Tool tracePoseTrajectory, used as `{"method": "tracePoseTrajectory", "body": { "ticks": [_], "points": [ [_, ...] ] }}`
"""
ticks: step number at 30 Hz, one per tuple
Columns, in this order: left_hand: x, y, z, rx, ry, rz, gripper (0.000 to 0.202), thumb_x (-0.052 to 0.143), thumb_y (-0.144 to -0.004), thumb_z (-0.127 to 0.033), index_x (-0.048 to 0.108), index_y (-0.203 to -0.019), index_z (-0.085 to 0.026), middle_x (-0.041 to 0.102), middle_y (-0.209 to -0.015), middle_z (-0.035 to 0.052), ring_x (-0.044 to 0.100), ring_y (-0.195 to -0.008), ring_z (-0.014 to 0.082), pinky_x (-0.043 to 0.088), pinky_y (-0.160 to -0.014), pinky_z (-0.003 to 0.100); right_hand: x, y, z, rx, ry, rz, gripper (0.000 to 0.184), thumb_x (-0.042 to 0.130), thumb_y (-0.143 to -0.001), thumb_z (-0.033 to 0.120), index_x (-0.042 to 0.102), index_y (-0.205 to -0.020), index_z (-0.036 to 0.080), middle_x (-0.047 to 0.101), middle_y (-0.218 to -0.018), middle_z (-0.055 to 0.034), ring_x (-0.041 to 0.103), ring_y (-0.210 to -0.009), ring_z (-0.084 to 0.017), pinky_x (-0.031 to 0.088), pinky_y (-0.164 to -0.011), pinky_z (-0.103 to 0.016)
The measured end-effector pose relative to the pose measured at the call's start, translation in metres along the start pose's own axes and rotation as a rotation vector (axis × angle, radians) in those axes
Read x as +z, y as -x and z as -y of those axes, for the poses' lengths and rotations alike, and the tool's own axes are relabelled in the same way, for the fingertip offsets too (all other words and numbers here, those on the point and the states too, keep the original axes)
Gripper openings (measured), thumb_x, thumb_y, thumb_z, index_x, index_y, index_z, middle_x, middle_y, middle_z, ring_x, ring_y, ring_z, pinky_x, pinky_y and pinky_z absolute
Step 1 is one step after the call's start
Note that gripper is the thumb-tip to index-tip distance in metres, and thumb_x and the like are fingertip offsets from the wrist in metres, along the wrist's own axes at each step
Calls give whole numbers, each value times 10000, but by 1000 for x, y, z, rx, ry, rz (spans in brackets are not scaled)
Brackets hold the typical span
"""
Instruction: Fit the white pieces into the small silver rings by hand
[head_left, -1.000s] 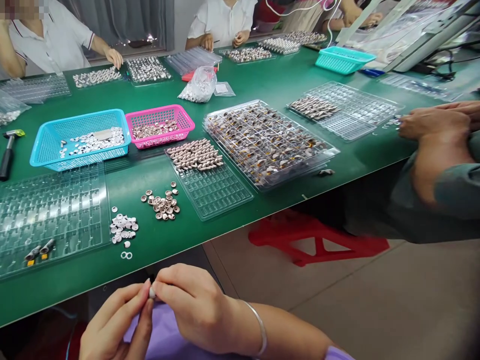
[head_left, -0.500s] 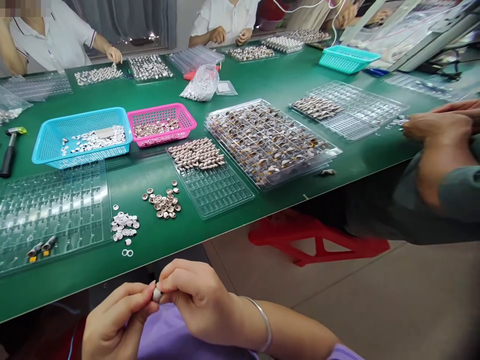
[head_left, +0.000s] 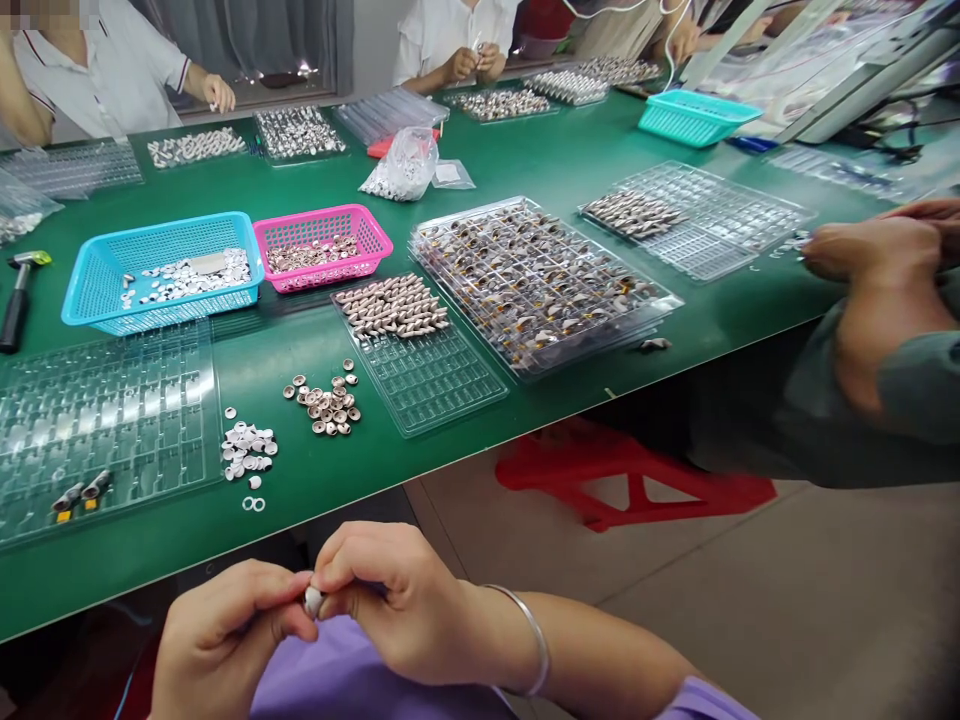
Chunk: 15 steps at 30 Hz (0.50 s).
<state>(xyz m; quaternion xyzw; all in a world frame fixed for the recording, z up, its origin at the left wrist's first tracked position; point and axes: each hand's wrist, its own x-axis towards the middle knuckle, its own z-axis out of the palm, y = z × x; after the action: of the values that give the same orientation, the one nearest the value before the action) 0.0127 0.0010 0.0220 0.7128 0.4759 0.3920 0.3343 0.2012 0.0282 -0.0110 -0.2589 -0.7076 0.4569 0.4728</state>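
Note:
Between my two hands, in front of the table edge, is a small rounded white part (head_left: 313, 601) with a dark side. My left hand (head_left: 232, 625) pinches it from the left between thumb and fingertips. From the other side, my right hand (head_left: 390, 590), with a silver bangle at the wrist, grips it too; the fingers hide much of it. On the table beyond lie a pile of white round caps (head_left: 247, 448), two white rings (head_left: 253, 504) and a cluster of brown-rimmed round cups (head_left: 328, 405).
Clear trays (head_left: 442, 385) carry rows of metallic parts. A blue basket (head_left: 97, 290) and a pink basket (head_left: 379, 245) hold small pieces. A hammer (head_left: 16, 300) lies far left. Co-workers sit across and at right, one hand (head_left: 862, 250) near the edge. A red stool (head_left: 637, 490) stands below.
My left hand has shifted slightly left and its fingers have re-formed around the small white part, which shows more of its dark side. Across the table, a co-worker's hands have come together.

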Motion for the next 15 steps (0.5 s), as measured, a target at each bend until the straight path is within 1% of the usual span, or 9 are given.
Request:
{"method": "tracePoseTrajectory", "body": {
  "ticks": [3, 6, 10, 12, 15],
  "points": [
    [-4, -5, -2, 15, -77, 95, 186, 673, -880, -257, 695, -696, -234, 732, -646, -55, 686, -514, 82, 532, -521, 103, -2, 0, 1, -27, 6, 15, 104, 588, -894, 119, 613, -799, 150, 698, -768, -70, 657, -654, -119, 546, -612, -191],
    [-7, -8, -4, 89, -162, 171, 248, 570, -931, -210, 657, -700, -227, 694, -603, -62, 660, -495, 64, 505, -510, 94, -3, 1, 1, -25, 26, 35, 93, 590, -888, 113, 614, -804, 144, 700, -765, -77, 657, -654, -123, 546, -614, -195],
    [-8, -12, -12, 235, -301, 172, 263, 463, -936, -112, 617, -750, -215, 676, -612, -42, 660, -510, 70, 505, -517, 109, -3, 1, 2, -21, 85, 84, 96, 573, -883, 110, 600, -804, 158, 698, -773, -77, 659, -673, -135, 547, -621, -206],
    [-9, -14, -18, 298, -340, 176, 270, 441, -923, -70, 595, -752, -211, 673, -606, -38, 655, -501, 70, 504, -511, 112, -4, 0, 5, -39, 86, 74, 108, 563, -866, 88, 589, -794, 164, 699, -771, -73, 655, -664, -132, 545, -612, -201],
    [-10, -18, -27, 356, -325, 201, 258, 434, -914, -43, 581, -780, -207, 671, -596, -33, 651, -491, 74, 508, -500, 117, -6, -1, 12, -86, 58, 43, 162, 531, -823, 25, 571, -770, 173, 702, -747, -57, 652, -650, -120, 539, -600, -181]
  ]
}}
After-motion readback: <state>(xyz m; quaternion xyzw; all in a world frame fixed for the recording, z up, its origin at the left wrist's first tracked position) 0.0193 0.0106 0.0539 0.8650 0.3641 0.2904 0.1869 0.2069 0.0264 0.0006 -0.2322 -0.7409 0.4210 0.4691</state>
